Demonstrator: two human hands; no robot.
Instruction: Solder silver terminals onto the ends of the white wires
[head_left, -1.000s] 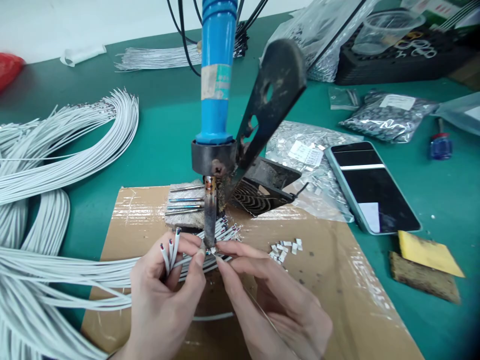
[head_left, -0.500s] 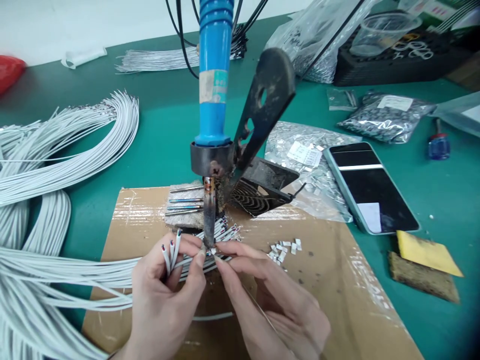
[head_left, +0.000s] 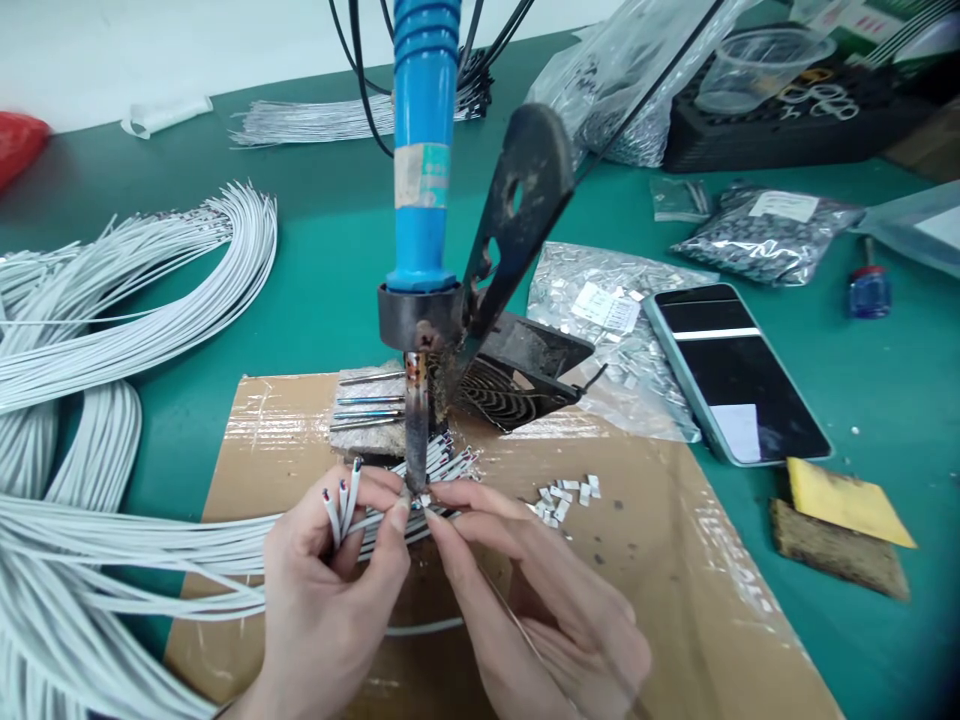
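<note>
A blue-handled soldering iron hangs tip-down in a black stand, its tip right above my fingertips. My left hand is closed around white cables; a few stripped ends poke up between its fingers. Thumb and forefinger pinch at the tip, where the cable end is mostly hidden. My right hand pinches a tiny white connector piece against that spot. A thin wire, like solder wire, runs along the right palm. Behind the hands lie more cable ends.
Small white pieces lie on the cardboard. Large white cable bundles fill the left. Rightward are a phone, a yellow sponge, a bag of parts and a blue bottle. Spare tips sit behind.
Both hands stay pinched together under the iron's tip, with almost no movement. The view has shifted slightly, so the iron, stand and phone appear a little further left.
</note>
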